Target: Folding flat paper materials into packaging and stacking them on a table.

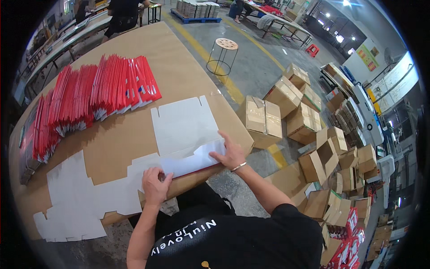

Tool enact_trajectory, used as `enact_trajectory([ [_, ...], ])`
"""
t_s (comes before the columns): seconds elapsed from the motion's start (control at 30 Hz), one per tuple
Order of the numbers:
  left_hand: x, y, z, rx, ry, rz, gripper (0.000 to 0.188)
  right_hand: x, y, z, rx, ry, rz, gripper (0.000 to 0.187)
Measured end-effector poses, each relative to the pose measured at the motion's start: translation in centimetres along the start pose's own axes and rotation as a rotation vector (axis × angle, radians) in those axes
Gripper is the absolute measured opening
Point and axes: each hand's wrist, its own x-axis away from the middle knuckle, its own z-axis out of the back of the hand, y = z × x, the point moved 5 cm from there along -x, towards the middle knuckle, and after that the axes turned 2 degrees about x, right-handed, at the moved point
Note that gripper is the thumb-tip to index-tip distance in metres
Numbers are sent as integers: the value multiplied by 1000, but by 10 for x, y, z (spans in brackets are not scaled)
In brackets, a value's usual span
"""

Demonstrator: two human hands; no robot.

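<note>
Along the near edge of the table lies a carton blank, white on top with a thin red edge showing along its front. My left hand closes with curled fingers at its left end. At the other end, my right hand grips it, thumb on the white face and index finger stretched past the edge. The undersides of both hands' grips are hidden. Beyond the blank lies a grey-white die-cut cardboard sheet with slits. A second die-cut sheet spreads to the left, partly over the table's front edge.
Long rows of red folded packs stand at the table's far left. The brown-covered table ends at a corner on my right. Past it are taped cartons, opened boxes and a round stool. People stand farther off.
</note>
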Motion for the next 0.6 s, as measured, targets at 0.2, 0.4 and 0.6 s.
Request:
enact_trajectory([
  [0.2, 16, 17, -28, -393, 92, -293, 43, 14, -82, -37, -70, 218, 886, 35],
  [0.4, 31, 30, 20, -556, -476, -527, 61, 34, -90, -54, -118, -130, 1040, 17],
  [0.6, -4, -23, 20, -149, -264, 48, 69, 41, -97, -56, -30, -183, 1107, 18],
])
